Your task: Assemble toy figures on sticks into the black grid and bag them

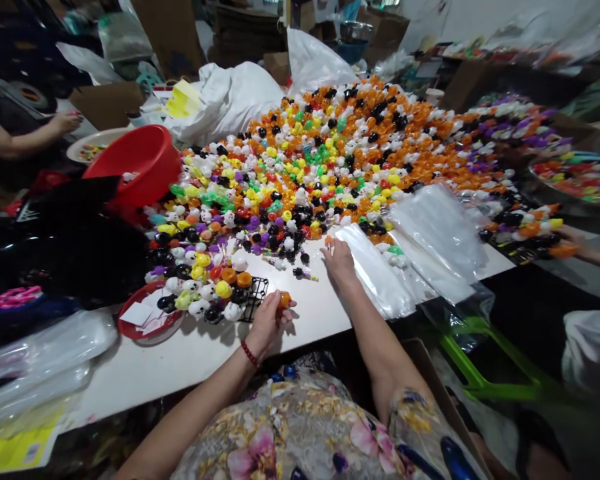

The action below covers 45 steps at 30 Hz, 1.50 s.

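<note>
My left hand [267, 323], with a red bead bracelet at the wrist, is closed around a small orange plastic toy [284, 300]. Beside it lies a black grid tray [257, 293], its left part covered by rows of round white, yellow, black and orange toys [223, 289]. My right hand [339, 263] rests at the near edge of the toy pile, fingers pinched together on something small and orange that I cannot make out. Just left of that hand, a small black spiky piece [304, 273] with a coloured stick lies on the white tabletop [310, 313].
A big heap of colourful small toys [330, 153] spreads over the table. Clear plastic bags [435, 233] lie to the right. Left stand a red tub [140, 167] and a red basket with paper slips [150, 313]. Co-workers' hands [67, 122] show at both sides; a green stool [490, 367] stands below.
</note>
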### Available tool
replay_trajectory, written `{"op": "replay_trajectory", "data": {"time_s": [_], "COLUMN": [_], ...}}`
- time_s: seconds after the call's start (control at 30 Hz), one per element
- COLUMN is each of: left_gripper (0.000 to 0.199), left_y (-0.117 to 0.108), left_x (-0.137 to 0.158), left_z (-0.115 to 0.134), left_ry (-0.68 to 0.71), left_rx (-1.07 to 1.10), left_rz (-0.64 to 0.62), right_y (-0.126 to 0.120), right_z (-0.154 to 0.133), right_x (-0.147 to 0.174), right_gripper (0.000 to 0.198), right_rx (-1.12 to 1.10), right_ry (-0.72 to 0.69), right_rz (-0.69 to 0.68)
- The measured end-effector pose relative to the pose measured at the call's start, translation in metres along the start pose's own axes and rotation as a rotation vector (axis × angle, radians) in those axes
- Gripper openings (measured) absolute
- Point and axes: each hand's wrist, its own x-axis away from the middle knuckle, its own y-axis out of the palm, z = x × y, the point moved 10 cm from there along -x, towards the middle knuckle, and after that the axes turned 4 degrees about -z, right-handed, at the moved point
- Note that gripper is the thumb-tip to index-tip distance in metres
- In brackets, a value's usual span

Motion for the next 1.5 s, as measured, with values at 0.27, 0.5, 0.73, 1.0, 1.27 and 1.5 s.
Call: {"op": "replay_trajectory", "data": {"time_s": [0.27, 0.5, 0.73, 1.0, 1.27, 1.5], "left_gripper": [0.057, 0.057, 0.056, 0.055, 0.057, 0.051], "left_y": [-0.006, -0.008, 0.004, 0.004, 0.008, 0.003], "left_x": [0.010, 0.014, 0.022, 0.024, 0.025, 0.027], "left_z": [0.001, 0.003, 0.004, -0.003, -0.020, -0.015], "left_ry": [-0.044, -0.006, 0.056, 0.028, -0.090, -0.017], "left_rx": [0.053, -0.008, -0.181, -0.216, -0.249, -0.518], "left_rz": [0.024, 0.030, -0.057, -0.087, -0.121, -0.033], "right_y": [0.010, 0.000, -0.022, -0.023, -0.011, 0.002], "right_z": [-0.024, -0.077, -0.081, -0.081, -0.067, -0.062], "right_x": [0.031, 0.143, 0.149, 0.157, 0.160, 0.168], "right_gripper": [0.034, 0.032, 0.031, 0.030, 0.026, 0.019], "right_rx": [-0.243, -0.541, -0.471, -0.487, -0.536, -0.557], "right_ry": [-0.045, -0.211, -0.248, -0.255, -0.132, -0.023], "right_rz": [-0.070, -0.290, -0.257, -0.287, -0.378, -0.348]}}
